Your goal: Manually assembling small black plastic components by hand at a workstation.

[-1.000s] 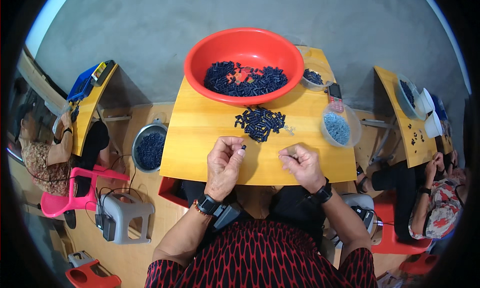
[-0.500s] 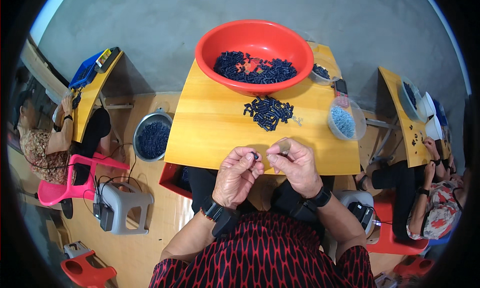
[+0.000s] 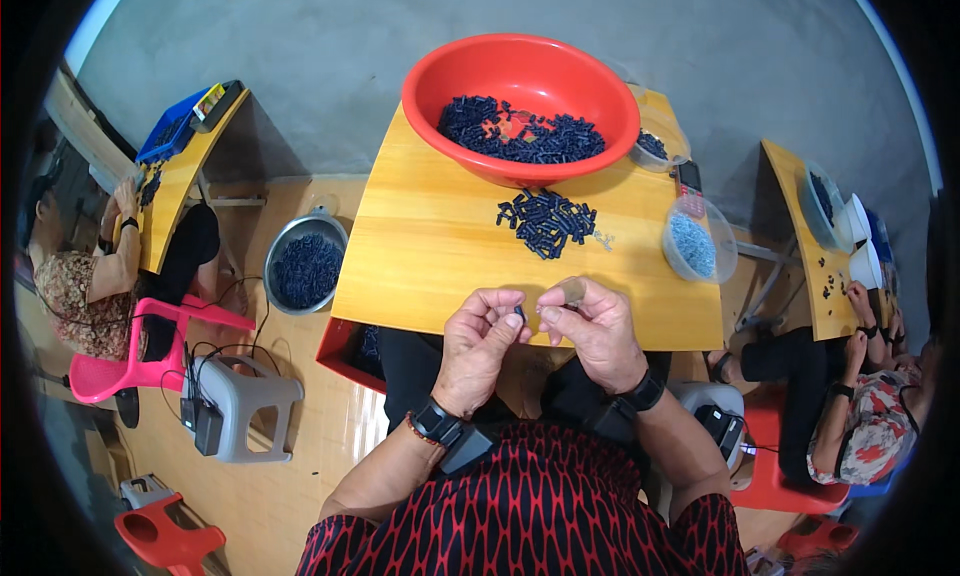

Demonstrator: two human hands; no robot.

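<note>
Small dark plastic piece point(image 3: 520, 313) is pinched between my left hand point(image 3: 480, 341) fingertips, right hand point(image 3: 592, 328) pressing in beside it, just over the near table point(image 3: 430, 246) edge. My worry: one slip and it falls to my lap, not back onto the loose pile point(image 3: 547, 221) by the red bowl point(image 3: 520, 101).

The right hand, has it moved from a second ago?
Yes. The right hand has moved left along the wooden table's near edge and now meets the left hand over a small dark piece.
</note>
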